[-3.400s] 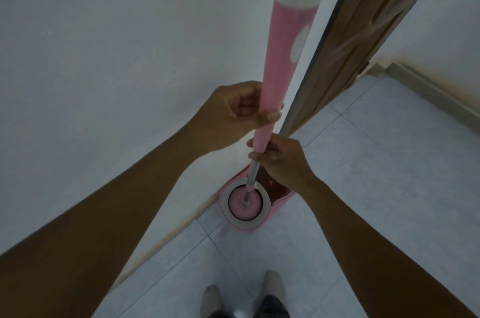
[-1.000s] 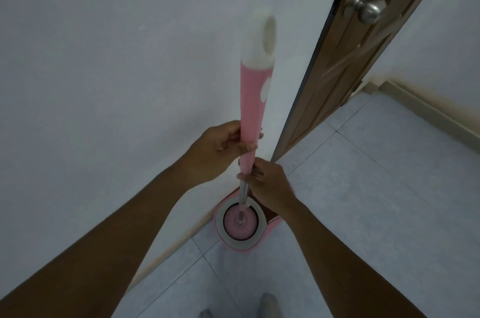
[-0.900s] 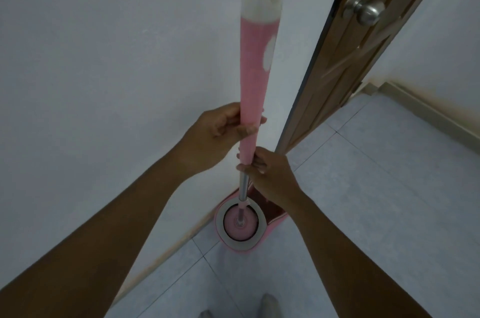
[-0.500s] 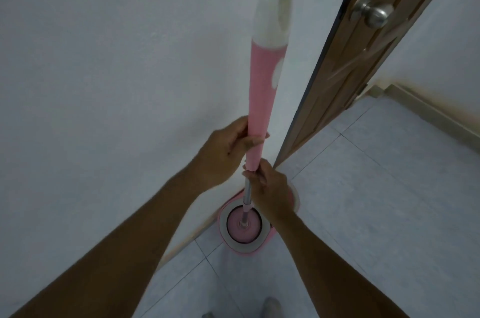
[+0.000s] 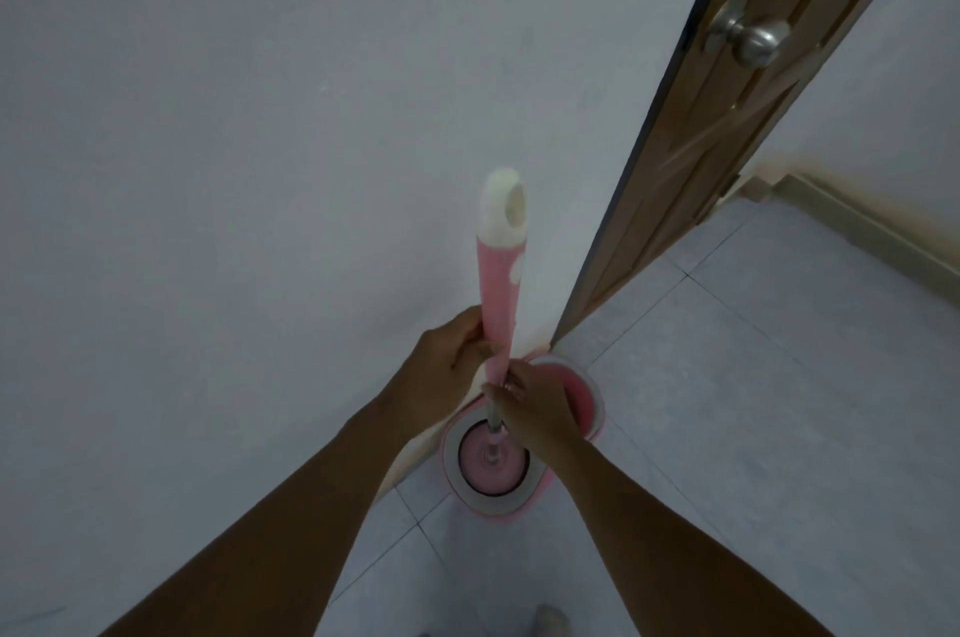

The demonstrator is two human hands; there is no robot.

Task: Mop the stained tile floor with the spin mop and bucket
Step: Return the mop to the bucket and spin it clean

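Observation:
The spin mop handle [image 5: 500, 288] is pink with a white looped top and stands nearly upright. Its metal shaft runs down into the spinner basket of the pink bucket [image 5: 589, 407], which sits on the tile floor [image 5: 753, 428] against the wall. The pink mop head [image 5: 491, 462] fills the round basket. My left hand [image 5: 447, 366] is closed around the lower pink grip. Just below it, my right hand [image 5: 535, 407] grips where the pink sleeve meets the metal shaft.
A white wall [image 5: 234, 168] rises on the left. A brown wooden door [image 5: 727, 127] with a round metal knob [image 5: 753, 41] stands open at the right of the bucket. A pale skirting [image 5: 872, 236] lines the far right wall. My foot [image 5: 550, 623] shows at the bottom edge.
The handle has been pumped up and down in the bucket. Since half a second ago it has dropped lower, and both hands have moved down with it toward the bucket.

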